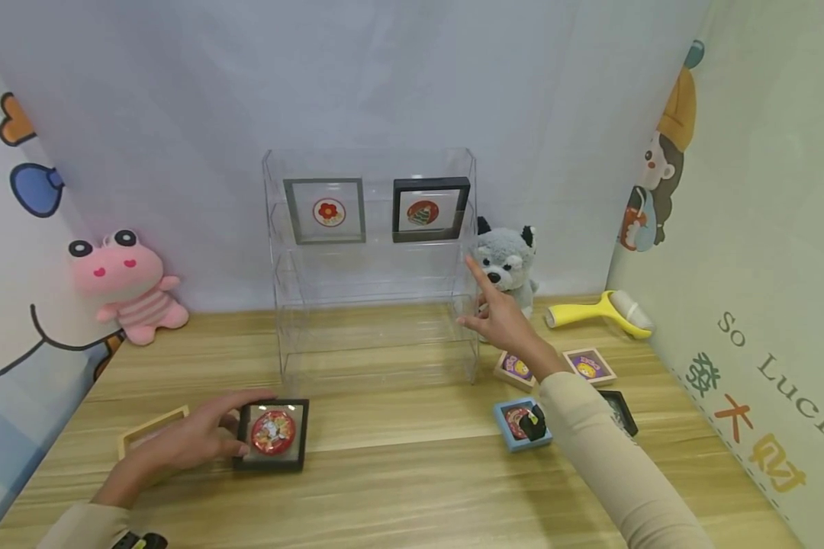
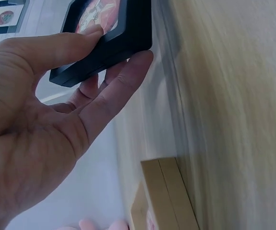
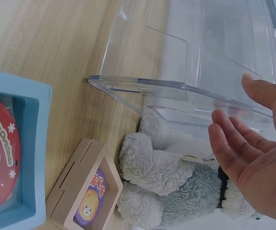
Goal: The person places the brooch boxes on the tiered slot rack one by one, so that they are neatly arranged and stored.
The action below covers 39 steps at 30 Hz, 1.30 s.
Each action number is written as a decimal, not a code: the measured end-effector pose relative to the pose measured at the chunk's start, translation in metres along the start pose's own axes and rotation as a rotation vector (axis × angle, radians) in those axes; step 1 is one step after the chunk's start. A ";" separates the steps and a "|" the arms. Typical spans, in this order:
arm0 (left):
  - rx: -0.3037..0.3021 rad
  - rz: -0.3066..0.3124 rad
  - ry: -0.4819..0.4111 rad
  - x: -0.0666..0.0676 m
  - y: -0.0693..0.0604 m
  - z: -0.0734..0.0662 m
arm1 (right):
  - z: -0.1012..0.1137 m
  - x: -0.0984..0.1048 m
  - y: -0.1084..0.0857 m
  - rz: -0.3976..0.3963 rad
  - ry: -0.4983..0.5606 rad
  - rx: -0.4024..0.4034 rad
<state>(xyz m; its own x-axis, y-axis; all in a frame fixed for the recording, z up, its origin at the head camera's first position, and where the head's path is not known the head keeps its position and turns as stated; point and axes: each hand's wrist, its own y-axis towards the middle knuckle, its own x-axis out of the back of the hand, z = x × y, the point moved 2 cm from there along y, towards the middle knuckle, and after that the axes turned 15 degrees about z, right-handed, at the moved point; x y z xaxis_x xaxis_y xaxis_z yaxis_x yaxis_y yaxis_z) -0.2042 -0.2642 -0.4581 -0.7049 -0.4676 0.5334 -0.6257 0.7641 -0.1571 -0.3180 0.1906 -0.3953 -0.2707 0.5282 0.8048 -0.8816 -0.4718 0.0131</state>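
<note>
My left hand pinches a black square display frame with a red round badge inside. In the left wrist view the thumb lies on the front of the frame and the fingers are behind it. Whether the frame touches the table is unclear. My right hand is at the right side of a clear acrylic tiered rack, its fingers extended and holding nothing. I cannot tell if it touches the rack. On the top tier stand a grey frame with a flower badge and a black frame.
Right of the rack are a grey plush dog, a yellow-handled roller, two beige frames, one farther right, a light blue frame and a dark frame. A pink plush toy and a yellow frame are at left.
</note>
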 end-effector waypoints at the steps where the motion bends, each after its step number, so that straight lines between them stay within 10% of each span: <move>1: 0.002 0.006 -0.009 0.000 0.001 -0.001 | 0.000 0.000 0.000 0.002 0.001 -0.002; 11: 0.057 -0.007 0.006 -0.002 0.013 -0.021 | 0.001 0.001 0.001 0.003 0.006 -0.010; 25: -0.108 -0.028 0.146 0.002 0.057 -0.054 | 0.001 0.001 0.000 -0.009 -0.007 -0.007; 39: -0.144 -0.067 0.312 0.023 0.095 -0.097 | 0.002 0.001 0.000 -0.007 0.003 -0.005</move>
<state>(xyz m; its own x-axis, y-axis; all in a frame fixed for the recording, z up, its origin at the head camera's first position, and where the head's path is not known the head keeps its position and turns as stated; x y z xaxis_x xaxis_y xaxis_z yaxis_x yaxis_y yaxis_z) -0.2476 -0.1592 -0.3797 -0.5137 -0.3774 0.7705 -0.5978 0.8016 -0.0060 -0.3174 0.1898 -0.3931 -0.2655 0.5339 0.8028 -0.8854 -0.4645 0.0161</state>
